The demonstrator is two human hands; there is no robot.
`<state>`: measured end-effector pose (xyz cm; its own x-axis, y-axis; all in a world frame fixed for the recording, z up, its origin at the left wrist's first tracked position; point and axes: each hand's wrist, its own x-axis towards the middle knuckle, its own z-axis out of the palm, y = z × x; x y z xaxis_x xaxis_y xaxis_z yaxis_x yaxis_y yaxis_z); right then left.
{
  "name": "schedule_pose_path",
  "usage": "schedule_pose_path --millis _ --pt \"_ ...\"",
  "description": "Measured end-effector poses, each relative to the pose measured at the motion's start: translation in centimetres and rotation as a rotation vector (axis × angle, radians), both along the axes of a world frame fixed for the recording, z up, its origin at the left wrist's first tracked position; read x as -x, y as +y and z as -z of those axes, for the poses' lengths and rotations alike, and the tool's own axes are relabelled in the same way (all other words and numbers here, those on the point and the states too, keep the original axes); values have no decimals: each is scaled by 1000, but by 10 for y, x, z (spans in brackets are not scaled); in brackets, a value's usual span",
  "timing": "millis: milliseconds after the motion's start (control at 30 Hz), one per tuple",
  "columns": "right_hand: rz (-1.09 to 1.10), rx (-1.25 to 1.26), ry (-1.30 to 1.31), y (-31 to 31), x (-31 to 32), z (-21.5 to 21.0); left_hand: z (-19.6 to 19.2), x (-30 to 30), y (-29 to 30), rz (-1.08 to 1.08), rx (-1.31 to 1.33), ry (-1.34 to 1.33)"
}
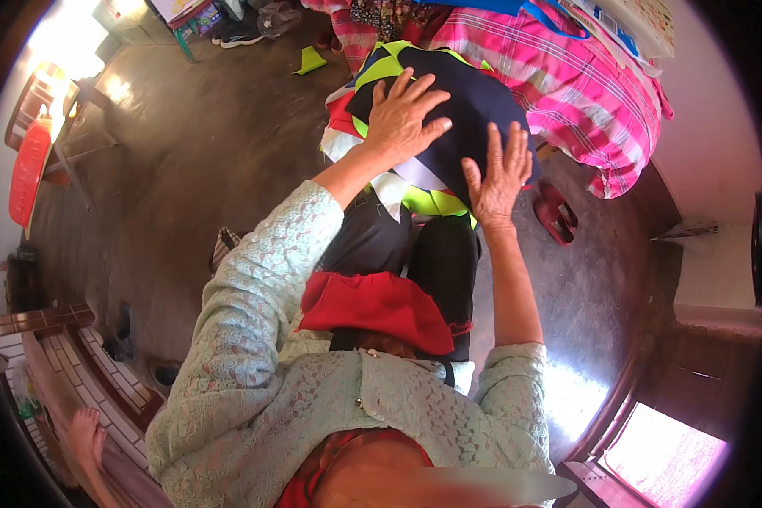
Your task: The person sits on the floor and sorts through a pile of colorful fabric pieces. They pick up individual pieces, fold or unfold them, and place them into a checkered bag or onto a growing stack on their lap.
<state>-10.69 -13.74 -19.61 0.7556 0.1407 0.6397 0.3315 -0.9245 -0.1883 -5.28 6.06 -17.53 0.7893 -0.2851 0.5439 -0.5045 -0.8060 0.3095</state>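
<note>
My left hand [402, 118] rests with fingers spread on a dark navy piece of cloth [461, 97]. At the right edge of the same cloth lies my right hand [499, 178], open, its fingers stretched out. Under and around the navy piece are other fabric scraps: neon yellow-green cloth [432, 201], white cloth [340, 146] and red cloth [340, 114]. What supports this pile is mostly hidden by it. Across my lap, over black trousers, a red piece of cloth [377, 311] with a frayed edge is spread.
A pink checked cloth [559, 76] drapes over furniture ahead, with books or boxes [626, 34] on top. A dark red slipper [554, 213] and a yellow-green scrap [310, 60] lie on the floor. Shoes [239, 35] stand far left; another person's foot [86, 436] shows lower left.
</note>
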Motion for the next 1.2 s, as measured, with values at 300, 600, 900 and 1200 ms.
schedule_pose_path --millis 300,600,900,1200 --pt "-20 52 100 0 -12 35 28 1 -7 -74 -201 -5" --pt "-25 65 166 -3 -8 29 32 -2 -9 -49 -179 11" --pt "-312 -192 246 5 91 -11 16 13 29 53 58 75" --pt "-316 -483 391 7 150 42 66 179 105 58 671 547"
